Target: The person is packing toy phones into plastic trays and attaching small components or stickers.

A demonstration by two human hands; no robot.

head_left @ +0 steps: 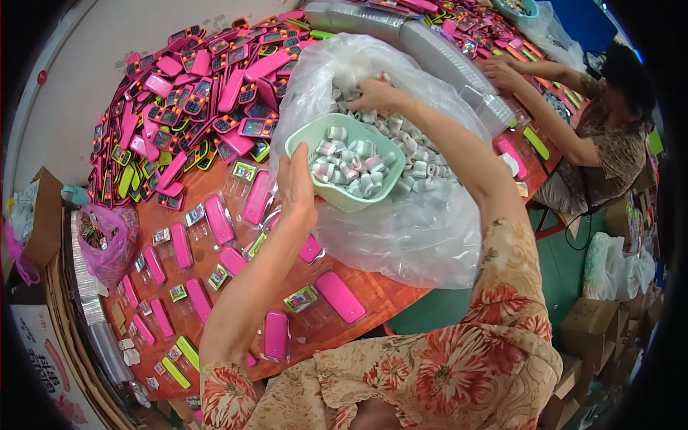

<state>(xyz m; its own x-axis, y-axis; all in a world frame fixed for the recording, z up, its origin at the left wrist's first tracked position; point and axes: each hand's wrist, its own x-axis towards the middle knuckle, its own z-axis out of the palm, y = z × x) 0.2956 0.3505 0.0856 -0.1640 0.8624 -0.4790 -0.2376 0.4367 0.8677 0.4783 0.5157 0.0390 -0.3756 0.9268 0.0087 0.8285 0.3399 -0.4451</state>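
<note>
My left hand (pixel 295 178) grips the left rim of a pale green plastic basket (pixel 344 192), its fingers mostly behind the wall. Small white, grey and pinkish rolls (pixel 362 161) lie in the basket. Behind and beside it, a large clear plastic bag (pixel 423 247) gapes wide, with many more loose rolls (pixel 423 154) inside. My right hand (pixel 376 95) reaches over the basket into the far part of this bag. Its fingers curl down among the rolls; what lies between them is hidden.
A high heap of pink toy phones (pixel 208 100) covers the table's far left. Clear trays with pink cases (pixel 218 220) lie in rows nearer me. A pink bag (pixel 107 244) stands at the left edge. Stacked clear trays (pixel 444 57) run behind; a co-worker (pixel 609 129) sits at right.
</note>
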